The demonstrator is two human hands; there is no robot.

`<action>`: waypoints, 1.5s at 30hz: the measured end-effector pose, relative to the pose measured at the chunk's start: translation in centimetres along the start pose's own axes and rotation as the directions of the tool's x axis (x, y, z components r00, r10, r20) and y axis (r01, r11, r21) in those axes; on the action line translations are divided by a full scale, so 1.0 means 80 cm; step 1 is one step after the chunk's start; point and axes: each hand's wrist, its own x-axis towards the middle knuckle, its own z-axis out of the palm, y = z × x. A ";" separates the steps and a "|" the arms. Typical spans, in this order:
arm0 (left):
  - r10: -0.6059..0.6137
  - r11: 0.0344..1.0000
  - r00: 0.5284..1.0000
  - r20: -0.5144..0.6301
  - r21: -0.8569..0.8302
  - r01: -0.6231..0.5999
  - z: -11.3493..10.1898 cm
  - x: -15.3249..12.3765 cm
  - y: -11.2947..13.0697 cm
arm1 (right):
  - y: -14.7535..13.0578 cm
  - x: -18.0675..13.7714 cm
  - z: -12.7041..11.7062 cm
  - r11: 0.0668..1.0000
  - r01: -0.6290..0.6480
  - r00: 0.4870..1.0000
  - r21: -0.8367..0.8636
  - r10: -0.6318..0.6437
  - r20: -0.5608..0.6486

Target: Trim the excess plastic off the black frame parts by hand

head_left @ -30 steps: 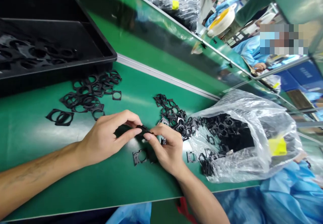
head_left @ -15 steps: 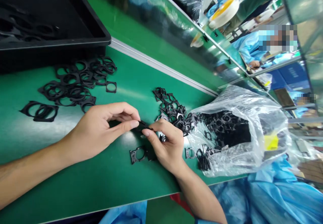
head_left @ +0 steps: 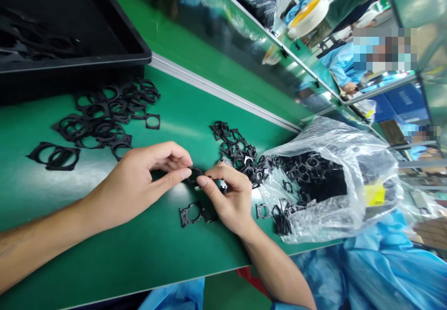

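Observation:
My left hand (head_left: 139,184) and my right hand (head_left: 230,198) meet over the green table (head_left: 146,249), both pinching one small black plastic part (head_left: 194,176) between thumbs and fingertips. Just below the hands a black square frame part with a round hole (head_left: 190,213) lies flat on the table. To the right of my right hand a loose pile of small black parts (head_left: 237,151) spills from an open clear plastic bag (head_left: 335,179) full of the same parts.
A heap of black ring-shaped frames (head_left: 104,119) lies at the left. A black tray (head_left: 70,58) holding more parts stands at the back left. Behind an aluminium rail (head_left: 223,96) runs a conveyor. Other people in blue coats work at the far right.
The view shifted a little down and left at first. Both hands stay on the small black part, with the fingers only slightly shifted.

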 end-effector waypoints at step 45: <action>0.043 0.990 0.998 0.039 0.131 -0.048 -0.007 -0.002 0.007 | -0.003 0.002 -0.001 0.872 -0.322 0.945 0.368 0.273 0.180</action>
